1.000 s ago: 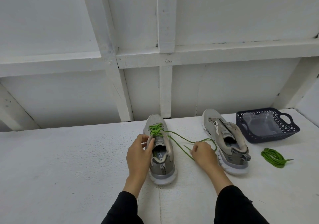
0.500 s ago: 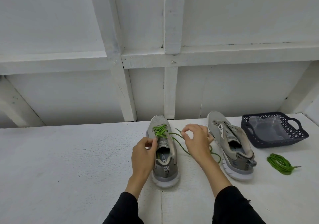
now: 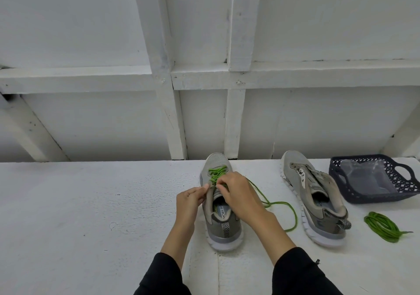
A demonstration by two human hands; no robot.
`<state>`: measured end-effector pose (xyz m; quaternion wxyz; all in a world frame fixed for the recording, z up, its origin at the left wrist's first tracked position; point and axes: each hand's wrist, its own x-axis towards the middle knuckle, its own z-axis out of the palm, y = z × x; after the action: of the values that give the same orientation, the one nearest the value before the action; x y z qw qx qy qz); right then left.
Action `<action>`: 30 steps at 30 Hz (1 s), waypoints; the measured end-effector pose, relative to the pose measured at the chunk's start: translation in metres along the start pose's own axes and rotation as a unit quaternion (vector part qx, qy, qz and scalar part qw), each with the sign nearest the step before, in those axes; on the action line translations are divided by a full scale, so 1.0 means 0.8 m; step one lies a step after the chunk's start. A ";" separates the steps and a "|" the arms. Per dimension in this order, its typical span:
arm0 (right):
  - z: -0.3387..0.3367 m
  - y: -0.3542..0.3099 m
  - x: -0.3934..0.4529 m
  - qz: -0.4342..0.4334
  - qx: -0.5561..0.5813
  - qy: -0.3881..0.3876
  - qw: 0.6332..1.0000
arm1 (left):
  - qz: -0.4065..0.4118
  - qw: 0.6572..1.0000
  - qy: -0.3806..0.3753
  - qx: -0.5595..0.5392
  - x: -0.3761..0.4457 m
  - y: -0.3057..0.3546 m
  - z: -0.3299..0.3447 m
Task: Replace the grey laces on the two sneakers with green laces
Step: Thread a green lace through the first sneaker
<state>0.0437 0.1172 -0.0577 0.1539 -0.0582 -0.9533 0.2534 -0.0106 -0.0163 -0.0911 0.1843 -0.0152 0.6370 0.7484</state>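
The left hand (image 3: 190,200) pinched the eyelet flap of the near sneaker (image 3: 221,206), mid-counter, while the right hand (image 3: 238,195) pinched its green lace (image 3: 281,206). Limp, light cord, likely best held near its stiff tip. The unlaced sneaker (image 3: 314,200) and the coiled lace (image 3: 384,225) lay toward the right edge.

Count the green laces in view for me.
2: one green lace partly threaded in the left sneaker, its tail trailing right; one coiled lace on the table right of the other sneaker.

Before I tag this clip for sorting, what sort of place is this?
Probably a purpose-built work booth, not a home: a rough white-painted tabletop, a white panelled wall with timber battens, and a dark plastic basket beside two grey sneakers.
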 end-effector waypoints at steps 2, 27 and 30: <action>0.003 -0.002 0.001 0.000 -0.012 0.004 1.000 | -0.002 1.000 -0.008 -0.006 -0.001 0.000 -0.001; -0.042 0.018 0.030 0.177 0.207 0.297 0.915 | 0.013 0.996 0.007 -0.090 0.032 0.000 -0.012; -0.038 0.024 0.035 0.176 0.172 0.243 0.938 | 0.120 0.984 -0.028 0.131 0.033 -0.001 -0.020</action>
<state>0.0280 0.1531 -0.0349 0.3411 -0.2578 -0.8031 0.4151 -0.0384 -0.0246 -0.1016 0.1108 0.1067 0.7212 0.6755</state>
